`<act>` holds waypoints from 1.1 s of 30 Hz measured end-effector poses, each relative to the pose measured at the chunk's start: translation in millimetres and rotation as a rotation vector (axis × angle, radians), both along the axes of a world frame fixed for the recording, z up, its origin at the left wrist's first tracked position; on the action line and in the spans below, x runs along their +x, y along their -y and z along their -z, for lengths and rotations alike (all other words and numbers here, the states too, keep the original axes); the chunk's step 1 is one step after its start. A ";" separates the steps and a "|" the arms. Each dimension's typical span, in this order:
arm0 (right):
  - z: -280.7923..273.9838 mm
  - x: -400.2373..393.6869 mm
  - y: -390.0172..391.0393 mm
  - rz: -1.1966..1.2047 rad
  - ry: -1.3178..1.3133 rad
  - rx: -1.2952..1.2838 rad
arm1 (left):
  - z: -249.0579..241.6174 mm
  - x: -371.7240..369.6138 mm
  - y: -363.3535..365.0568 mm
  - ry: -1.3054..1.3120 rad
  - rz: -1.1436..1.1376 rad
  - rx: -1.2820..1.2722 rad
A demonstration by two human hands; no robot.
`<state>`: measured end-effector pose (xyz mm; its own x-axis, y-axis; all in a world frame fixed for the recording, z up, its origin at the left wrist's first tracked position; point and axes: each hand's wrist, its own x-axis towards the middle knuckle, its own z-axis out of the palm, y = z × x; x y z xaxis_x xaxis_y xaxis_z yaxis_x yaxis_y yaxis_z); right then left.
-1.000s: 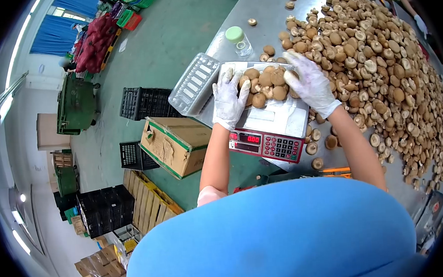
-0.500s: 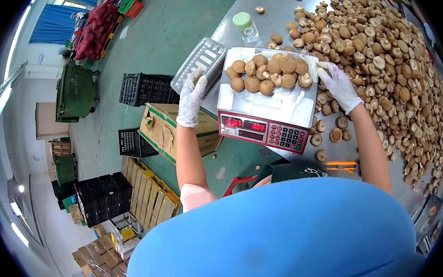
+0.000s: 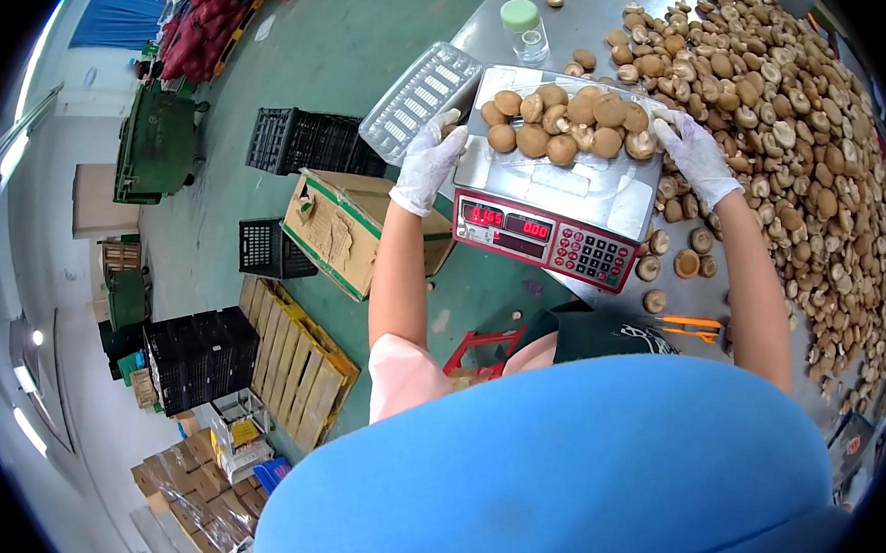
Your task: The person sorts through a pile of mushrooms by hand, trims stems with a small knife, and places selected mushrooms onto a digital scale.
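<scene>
Several brown shiitake mushrooms lie in a clear plastic clamshell tray on the metal pan of a red digital scale, whose lit display reads 0.165 and 0.00. Tilted out to the left is the container's clear ribbed lid. My left hand, in a white glove, has its fingers closed on the lid's lower edge. My right hand, gloved too, pinches the tray's right end, beside the mushrooms; its fingertips are partly lost against the clear plastic.
A big heap of mushrooms covers the metal table's right side. A green-lidded jar stands behind the scale. Orange-handled scissors or a similar tool lies near front. Left on the floor are a cardboard box, black crates and a pallet.
The camera view has shifted, so the scale, table and hands sit slightly farther right and higher. Both hands keep their places on the lid and tray; the display still reads 0.165.
</scene>
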<state>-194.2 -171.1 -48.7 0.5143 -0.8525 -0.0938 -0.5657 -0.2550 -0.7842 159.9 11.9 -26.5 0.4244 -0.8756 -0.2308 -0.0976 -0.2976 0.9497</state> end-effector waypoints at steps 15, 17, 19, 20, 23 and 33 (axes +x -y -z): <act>42.4 -13.0 -10.9 0.127 0.135 0.000 | -1.6 -36.4 18.6 -0.112 0.194 0.054; 29.3 -36.9 -29.1 0.131 0.187 -0.008 | -3.1 -53.6 12.7 -0.151 0.254 0.015; 20.2 -65.2 -50.1 0.193 0.262 -0.010 | 1.5 -81.6 7.1 -0.228 0.204 -0.044; 11.8 -83.5 -64.4 0.250 0.229 -0.034 | -0.7 -98.3 4.6 -0.237 0.196 -0.068; 3.9 -138.8 -108.2 0.393 0.284 0.011 | -3.4 -140.4 -2.0 -0.281 0.311 -0.025; -16.0 -283.2 -283.4 0.991 0.230 0.040 | 13.4 -298.9 14.9 -0.409 0.765 0.103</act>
<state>-477.4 112.4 -32.7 -0.4129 -0.9028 -0.1198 -0.3425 0.2759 -0.8981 -139.1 -3.0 -39.8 -0.4052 -0.8525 -0.3301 0.0370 -0.3761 0.9258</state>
